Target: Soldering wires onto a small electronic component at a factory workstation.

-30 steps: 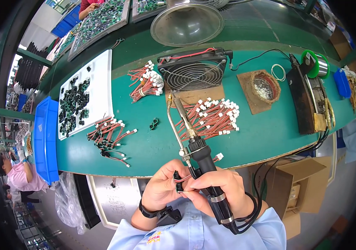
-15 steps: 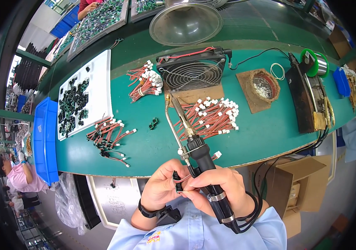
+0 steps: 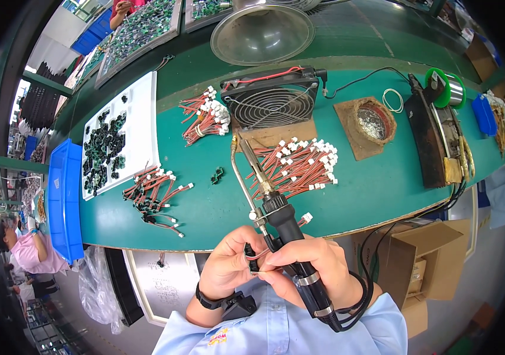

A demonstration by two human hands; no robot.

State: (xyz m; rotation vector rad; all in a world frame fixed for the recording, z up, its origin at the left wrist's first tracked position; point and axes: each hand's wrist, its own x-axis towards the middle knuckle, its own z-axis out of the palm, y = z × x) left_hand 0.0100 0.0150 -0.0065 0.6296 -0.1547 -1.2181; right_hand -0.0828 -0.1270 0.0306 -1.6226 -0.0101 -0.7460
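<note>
Close to my body, my left hand pinches a small black component between thumb and fingers. My right hand is wrapped round a black soldering iron with a thin metal feed tube along it. The iron's tip points away from me, toward the fan. Thumb and forefinger of that same hand pinch a red-and-black wire lead at the component. A white connector shows just beyond my right fingers. The exact joint between wire and component is hidden by my fingertips.
Connector leads lie beyond the iron, with a bundle farther back. Leads with black parts lie left, beside a white tray and blue bin. A fan, tip-cleaning pot and solder spool stand behind.
The iron's tip has shifted slightly to the left. Both my hands keep their grip almost unmoved. At the far upper left, another person's hand has moved.
</note>
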